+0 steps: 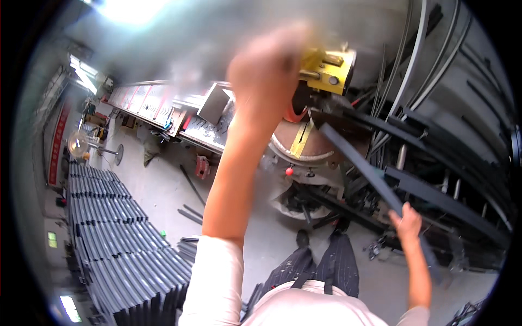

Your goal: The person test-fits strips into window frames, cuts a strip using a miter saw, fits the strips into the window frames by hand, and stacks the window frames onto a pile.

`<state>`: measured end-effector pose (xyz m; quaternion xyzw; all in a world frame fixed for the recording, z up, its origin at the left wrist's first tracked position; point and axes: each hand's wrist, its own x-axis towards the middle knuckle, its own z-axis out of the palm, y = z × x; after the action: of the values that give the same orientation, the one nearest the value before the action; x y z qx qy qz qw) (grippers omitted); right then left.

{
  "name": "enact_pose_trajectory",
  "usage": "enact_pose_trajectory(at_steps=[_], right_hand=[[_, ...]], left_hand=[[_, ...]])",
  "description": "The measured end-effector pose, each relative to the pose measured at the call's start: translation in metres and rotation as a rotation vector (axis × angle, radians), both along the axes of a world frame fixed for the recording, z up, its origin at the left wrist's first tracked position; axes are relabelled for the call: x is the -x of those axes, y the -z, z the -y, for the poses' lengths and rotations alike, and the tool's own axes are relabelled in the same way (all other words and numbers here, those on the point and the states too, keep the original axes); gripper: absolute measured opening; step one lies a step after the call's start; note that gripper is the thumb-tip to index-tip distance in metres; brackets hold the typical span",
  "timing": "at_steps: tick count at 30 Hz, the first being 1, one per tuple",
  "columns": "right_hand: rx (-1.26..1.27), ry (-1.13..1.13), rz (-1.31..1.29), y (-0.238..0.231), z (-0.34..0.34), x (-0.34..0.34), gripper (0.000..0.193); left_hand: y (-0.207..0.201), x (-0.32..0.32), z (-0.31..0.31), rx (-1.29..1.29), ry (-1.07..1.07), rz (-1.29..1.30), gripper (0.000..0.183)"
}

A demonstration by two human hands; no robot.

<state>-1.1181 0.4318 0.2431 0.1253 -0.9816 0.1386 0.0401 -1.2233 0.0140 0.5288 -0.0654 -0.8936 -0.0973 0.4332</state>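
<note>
My left hand (266,62), smeared by motion, is raised high in the upper middle. It looks closed like a fist beside the yellow head of a cutting saw (336,73); what it grips, if anything, cannot be made out. Below it lies the saw's round brown table (291,141) with a yellow strip across it. My right hand (408,221) is wrapped around a long dark grey metal bar (364,168) at the lower right. The bar slants up and left, its far end at the edge of the round table. Its near end is blurred behind my right forearm.
Stacked grey bars (125,244) fill the left floor. A long workbench (147,103) runs away to the upper left, with a stand fan (118,155) beyond. Dark metal lengths (446,198) crowd the right side. A red-knobbed lever (289,171) sticks out below the saw table.
</note>
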Motion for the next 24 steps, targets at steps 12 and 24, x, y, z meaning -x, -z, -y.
enact_pose_trajectory(at_steps=[12, 24], right_hand=[[0.637, -0.064, 0.818, 0.047, 0.052, -0.117, 0.038], [-0.106, -1.014, 1.013, 0.063, 0.122, -0.116, 0.027]], left_hand=[[0.034, -0.025, -0.014, -0.382, -0.066, -0.032, 0.049], [0.370, -0.574, -0.195, -1.600, -0.971, 0.239, 0.043]])
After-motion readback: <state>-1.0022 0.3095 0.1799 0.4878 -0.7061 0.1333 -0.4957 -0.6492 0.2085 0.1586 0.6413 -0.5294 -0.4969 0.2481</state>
